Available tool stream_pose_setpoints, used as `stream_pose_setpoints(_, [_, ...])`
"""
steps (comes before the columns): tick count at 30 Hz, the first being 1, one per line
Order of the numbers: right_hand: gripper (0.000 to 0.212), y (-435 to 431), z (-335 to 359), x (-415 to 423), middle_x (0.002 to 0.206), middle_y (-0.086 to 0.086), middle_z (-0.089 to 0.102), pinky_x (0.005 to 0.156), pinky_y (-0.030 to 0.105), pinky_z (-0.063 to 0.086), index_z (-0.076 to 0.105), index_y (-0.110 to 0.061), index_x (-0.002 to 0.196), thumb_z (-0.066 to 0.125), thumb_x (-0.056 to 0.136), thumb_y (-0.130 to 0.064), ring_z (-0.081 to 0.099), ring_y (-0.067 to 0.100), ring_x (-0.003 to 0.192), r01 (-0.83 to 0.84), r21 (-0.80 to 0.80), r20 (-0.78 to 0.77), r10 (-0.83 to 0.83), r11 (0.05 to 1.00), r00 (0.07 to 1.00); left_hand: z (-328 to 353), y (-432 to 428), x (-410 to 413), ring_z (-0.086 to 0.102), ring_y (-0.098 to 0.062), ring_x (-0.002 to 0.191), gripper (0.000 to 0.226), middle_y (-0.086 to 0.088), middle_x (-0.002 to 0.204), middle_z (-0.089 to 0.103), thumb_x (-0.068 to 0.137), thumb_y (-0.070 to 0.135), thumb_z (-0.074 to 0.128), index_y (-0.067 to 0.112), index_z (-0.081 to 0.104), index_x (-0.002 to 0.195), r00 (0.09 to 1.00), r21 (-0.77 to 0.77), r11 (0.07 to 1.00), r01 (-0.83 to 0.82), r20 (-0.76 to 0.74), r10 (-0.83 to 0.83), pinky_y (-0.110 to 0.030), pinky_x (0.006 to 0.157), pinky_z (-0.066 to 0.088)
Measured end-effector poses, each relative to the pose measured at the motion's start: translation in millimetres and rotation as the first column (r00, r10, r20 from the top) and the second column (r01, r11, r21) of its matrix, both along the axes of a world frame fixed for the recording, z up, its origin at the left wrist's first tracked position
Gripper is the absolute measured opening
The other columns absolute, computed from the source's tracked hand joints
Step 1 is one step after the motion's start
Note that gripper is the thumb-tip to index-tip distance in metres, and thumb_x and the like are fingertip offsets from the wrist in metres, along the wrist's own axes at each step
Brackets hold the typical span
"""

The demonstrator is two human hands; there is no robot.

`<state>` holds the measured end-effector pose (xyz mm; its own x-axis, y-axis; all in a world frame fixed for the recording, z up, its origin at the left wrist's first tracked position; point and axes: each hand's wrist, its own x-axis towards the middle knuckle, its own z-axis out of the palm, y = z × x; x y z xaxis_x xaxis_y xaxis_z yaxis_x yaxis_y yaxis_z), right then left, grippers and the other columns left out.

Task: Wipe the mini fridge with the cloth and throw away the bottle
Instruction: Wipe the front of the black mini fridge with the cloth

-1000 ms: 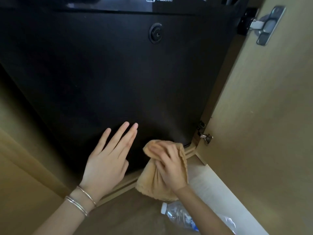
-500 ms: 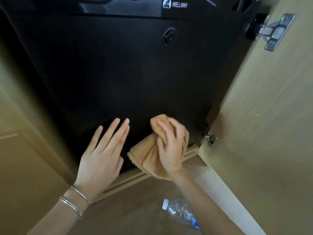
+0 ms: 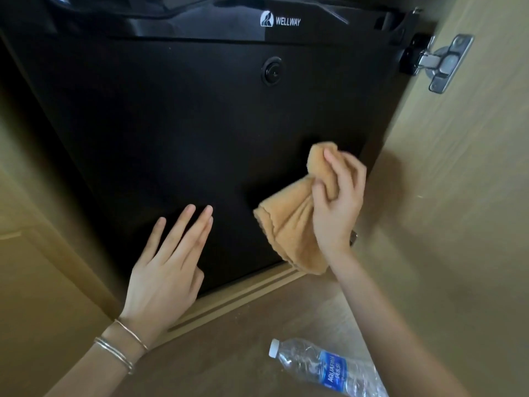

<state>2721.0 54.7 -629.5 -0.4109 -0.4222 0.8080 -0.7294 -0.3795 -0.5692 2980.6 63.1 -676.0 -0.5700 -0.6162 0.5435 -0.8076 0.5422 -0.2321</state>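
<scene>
- Nearest to me: crumpled clear plastic bottle with white cap and blue AQUAFINA label (image 3: 329,368). It lies on its side on the brown floor (image 3: 229,353), cap to the left, just below my right forearm. No hand is touching it.
- Left wrist has thin silver bangles (image 3: 120,348).
- Left hand (image 3: 169,270): fingers straight and nearly together, palm towards the lower part of the fridge door. It holds nothing. I can't confirm firm contact.
- Right hand (image 3: 337,202): fingers curled round the bunched tan terry cloth (image 3: 289,224), gripping it near its top. The loose end fans out down and left.
- The cloth sits against the lower right of the door, its bottom edge reaching the pale wood sill.
- Black mini fridge (image 3: 171,124): door closed, set inside a wooden cabinet.
- Round black keyhole (image 3: 272,71) high on the door, white WELLWAY logo (image 3: 280,20) on the glossy top strip.
- Right side: tan wooden cabinet door (image 3: 458,196) swung open, with a silver metal hinge (image 3: 440,61) at the top.
</scene>
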Motion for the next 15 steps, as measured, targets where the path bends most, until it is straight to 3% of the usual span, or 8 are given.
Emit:
stream_pose_setpoints(5, [0.042,-11,48,54,0.125,0.004,0.047,0.098,0.031,0.038,0.057,-0.014,0.124,0.056,0.083,-0.002,0.048,0.022,0.113,-0.015,-0.052,-0.137,0.007,0.999,0.991,11,1,2,0.019,-0.026,0.149,0.062,-0.01,0.159,0.027,0.088,0.016,0.033,0.002,0.026,0.149,0.998,-0.002,1.0,-0.018,-0.058,0.018,-0.045,0.122,0.009])
stream_pose_setpoints(10, [0.04,-10,10,68,0.125,0.0,0.044,0.094,0.035,0.04,0.052,-0.023,0.125,0.055,0.089,-0.005,0.048,0.027,0.107,-0.125,-0.058,-0.519,0.077,0.99,0.851,15,4,9,0.016,-0.025,0.15,0.063,-0.011,0.161,0.021,0.088,0.015,0.034,0.0,0.024,0.149,0.996,-0.026,0.998,-0.049,-0.072,0.047,-0.044,0.123,0.009])
stream_pose_setpoints(12, [0.04,-6,-16,62,0.126,0.0,0.043,0.09,0.038,0.041,0.05,-0.024,0.125,0.056,0.09,-0.006,0.046,0.028,0.106,-0.136,0.02,-0.604,0.12,0.99,0.788,14,6,12,0.015,-0.025,0.15,0.064,-0.01,0.161,0.021,0.086,0.015,0.035,-0.002,0.028,0.148,0.996,-0.025,0.997,-0.069,-0.058,0.067,-0.044,0.122,0.01])
stream_pose_setpoints(15, [0.057,17,-75,42,0.126,0.002,0.045,0.083,0.045,0.048,0.048,-0.023,0.125,0.07,0.076,-0.004,0.042,0.026,0.108,-0.082,0.345,-0.732,0.323,0.935,0.6,11,10,16,0.015,-0.027,0.15,0.067,-0.011,0.161,0.021,0.084,0.015,0.037,-0.001,0.03,0.148,0.996,0.003,0.996,-0.084,-0.022,0.084,-0.045,0.122,0.012])
